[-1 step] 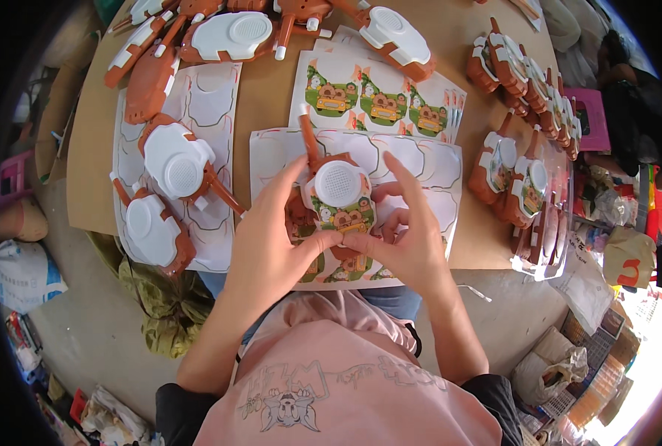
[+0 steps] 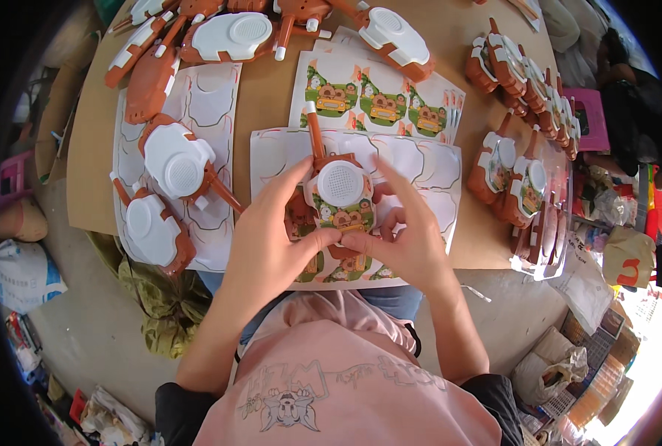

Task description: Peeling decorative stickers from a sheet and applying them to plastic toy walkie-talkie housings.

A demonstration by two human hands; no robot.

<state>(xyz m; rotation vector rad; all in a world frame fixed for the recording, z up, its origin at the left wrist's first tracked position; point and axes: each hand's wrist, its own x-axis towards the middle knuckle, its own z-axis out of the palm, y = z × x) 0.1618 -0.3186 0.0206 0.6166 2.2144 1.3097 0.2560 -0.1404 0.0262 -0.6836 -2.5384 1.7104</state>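
Both hands held one orange-brown plastic walkie-talkie toy with a round white speaker face [image 2: 340,195] over the middle of the brown cardboard-covered surface [image 2: 271,97], antenna pointing away from the person. Left hand [image 2: 267,245] gripped its left side, fingers spread up along the edge, thumb pressing the cartoon sticker on the toy's lower front. Right hand [image 2: 409,238] closed on the right side, index finger stretched up beside the speaker, thumb meeting the left thumb at the sticker. Under the toy lay a white sticker sheet with mostly peeled-off outlines [image 2: 427,160]; just beyond it, a sheet of colourful cartoon car stickers [image 2: 379,97]. Two unstickered orange-and-white toys [image 2: 163,193] lay on another peeled sheet to the left, more at the far edge. A row of finished stickered toys [image 2: 520,175] stood at the right, near the surface's edge.
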